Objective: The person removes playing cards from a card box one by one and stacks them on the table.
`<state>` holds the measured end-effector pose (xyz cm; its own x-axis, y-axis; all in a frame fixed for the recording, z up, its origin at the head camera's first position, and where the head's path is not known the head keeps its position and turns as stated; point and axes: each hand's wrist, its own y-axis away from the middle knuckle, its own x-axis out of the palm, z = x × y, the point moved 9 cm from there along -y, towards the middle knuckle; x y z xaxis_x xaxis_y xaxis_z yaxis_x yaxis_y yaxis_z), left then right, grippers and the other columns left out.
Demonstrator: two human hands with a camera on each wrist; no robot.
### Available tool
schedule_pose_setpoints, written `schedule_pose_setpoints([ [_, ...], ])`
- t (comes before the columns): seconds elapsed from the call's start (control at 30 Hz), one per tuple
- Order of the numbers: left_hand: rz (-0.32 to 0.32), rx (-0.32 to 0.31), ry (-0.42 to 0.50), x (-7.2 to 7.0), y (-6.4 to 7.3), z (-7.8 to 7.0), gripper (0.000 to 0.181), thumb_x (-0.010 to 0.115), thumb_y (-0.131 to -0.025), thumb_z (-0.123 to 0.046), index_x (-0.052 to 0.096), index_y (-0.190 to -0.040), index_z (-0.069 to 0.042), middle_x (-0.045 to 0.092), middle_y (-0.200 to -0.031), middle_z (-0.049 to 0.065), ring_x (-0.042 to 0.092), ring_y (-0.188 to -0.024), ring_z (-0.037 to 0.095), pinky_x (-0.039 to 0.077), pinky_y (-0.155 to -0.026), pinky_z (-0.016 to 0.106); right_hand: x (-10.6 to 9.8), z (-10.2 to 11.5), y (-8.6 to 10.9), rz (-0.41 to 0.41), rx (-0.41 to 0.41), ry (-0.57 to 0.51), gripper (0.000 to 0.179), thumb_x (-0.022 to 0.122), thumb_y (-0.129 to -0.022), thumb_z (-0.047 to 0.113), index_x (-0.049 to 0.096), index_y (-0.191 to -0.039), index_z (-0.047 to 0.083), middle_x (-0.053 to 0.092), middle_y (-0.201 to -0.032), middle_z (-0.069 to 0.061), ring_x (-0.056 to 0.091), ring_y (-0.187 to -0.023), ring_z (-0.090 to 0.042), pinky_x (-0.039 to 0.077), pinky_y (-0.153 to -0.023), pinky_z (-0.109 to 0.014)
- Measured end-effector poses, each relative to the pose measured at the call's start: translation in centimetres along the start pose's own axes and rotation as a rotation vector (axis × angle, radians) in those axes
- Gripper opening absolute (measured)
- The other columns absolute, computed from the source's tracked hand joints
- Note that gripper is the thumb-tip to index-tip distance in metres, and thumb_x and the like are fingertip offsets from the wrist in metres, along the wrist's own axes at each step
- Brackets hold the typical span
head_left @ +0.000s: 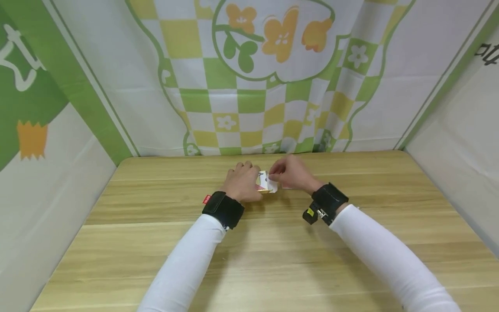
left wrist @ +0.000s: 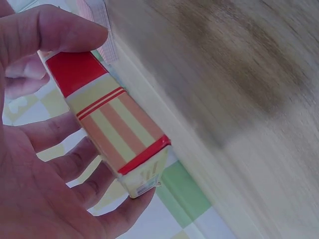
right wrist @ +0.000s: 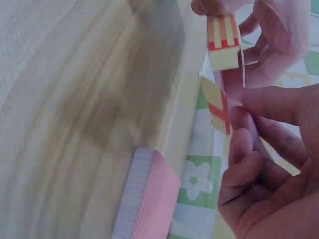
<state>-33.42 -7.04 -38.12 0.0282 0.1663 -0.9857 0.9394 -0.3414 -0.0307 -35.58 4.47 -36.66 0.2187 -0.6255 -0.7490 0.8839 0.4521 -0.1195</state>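
My left hand (head_left: 241, 182) grips a small cardboard card box (left wrist: 117, 117) with red, cream and orange stripes. The thumb lies along one narrow side and the fingers stand around the other. An "A" shows on the white face of the box in the head view. At its right end the box is unfolded, with a striped flap (right wrist: 215, 102) sticking out. My right hand (head_left: 293, 173) pinches this open end by the flap between thumb and forefinger; its fingertips partly cover the flap. Near the right hand, a pink-sided stack of cards (right wrist: 154, 199) rests on the table.
The wooden table (head_left: 265, 260) ends at the back against a hanging cloth (head_left: 257, 102) with green and yellow checks and flowers. White cloth walls stand at both sides. Black straps with cameras sit on both wrists.
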Motion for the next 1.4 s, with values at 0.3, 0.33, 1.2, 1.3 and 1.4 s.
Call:
schedule_pose_setpoints([
  [0.3, -0.019, 0.019, 0.011, -0.3, 0.1, -0.3, 0.066, 0.067, -0.06, -0.037, 0.052, -0.121, -0.015, 0.047, -0.108, 0.002, 0.041, -0.098, 0.023, 0.036, -0.083, 0.047, 1.5, -1.0, 0.2, 0.043, 0.068, -0.072, 0.013, 0.071, -0.077, 0.023, 0.067, -0.078, 0.011, 0.063, -0.07, 0.0, 0.057, -0.061, -0.017, 0.044, -0.055, -0.03],
  [0.33, -0.02, 0.022, 0.013, -0.4, 0.1, -0.3, 0.066, 0.067, -0.06, -0.037, 0.053, -0.121, -0.015, 0.047, -0.108, 0.002, 0.041, -0.097, 0.023, 0.036, -0.083, 0.047, 1.6, -1.2, 0.2, 0.044, 0.08, -0.068, 0.013, 0.07, -0.077, 0.023, 0.067, -0.077, 0.011, 0.062, -0.07, 0.0, 0.056, -0.061, -0.017, 0.044, -0.056, -0.029],
  [1.2, 0.003, 0.019, 0.018, -0.2, 0.5, 0.4, 0.066, 0.067, -0.06, -0.031, 0.052, -0.122, -0.015, 0.046, -0.113, 0.003, 0.041, -0.105, 0.025, 0.034, -0.089, 0.05, 0.2, -3.7, 1.6, 0.105, 0.348, -0.056, 0.052, 0.072, -0.073, 0.036, 0.051, -0.108, 0.003, 0.062, -0.08, -0.007, 0.057, -0.072, -0.019, 0.044, -0.063, -0.031],
  [1.3, 0.002, 0.027, 0.022, 0.0, 0.5, 0.3, 0.067, 0.067, -0.06, -0.032, 0.052, -0.122, -0.014, 0.046, -0.112, 0.002, 0.041, -0.104, 0.024, 0.034, -0.089, 0.05, 0.5, -3.9, 1.6, 0.107, 0.368, -0.105, 0.06, 0.073, -0.073, 0.029, 0.044, -0.116, 0.0, 0.063, -0.08, -0.009, 0.059, -0.072, -0.019, 0.045, -0.065, -0.031],
  [1.4, 0.002, 0.029, 0.02, 0.0, 0.5, 0.3, 0.067, 0.067, -0.06, -0.033, 0.052, -0.123, -0.014, 0.046, -0.111, 0.002, 0.041, -0.104, 0.024, 0.034, -0.088, 0.049, 0.3, -4.1, 1.7, 0.113, 0.359, -0.128, 0.062, 0.074, -0.073, 0.028, 0.042, -0.117, -0.001, 0.062, -0.083, -0.011, 0.06, -0.073, -0.02, 0.045, -0.065, -0.031],
])
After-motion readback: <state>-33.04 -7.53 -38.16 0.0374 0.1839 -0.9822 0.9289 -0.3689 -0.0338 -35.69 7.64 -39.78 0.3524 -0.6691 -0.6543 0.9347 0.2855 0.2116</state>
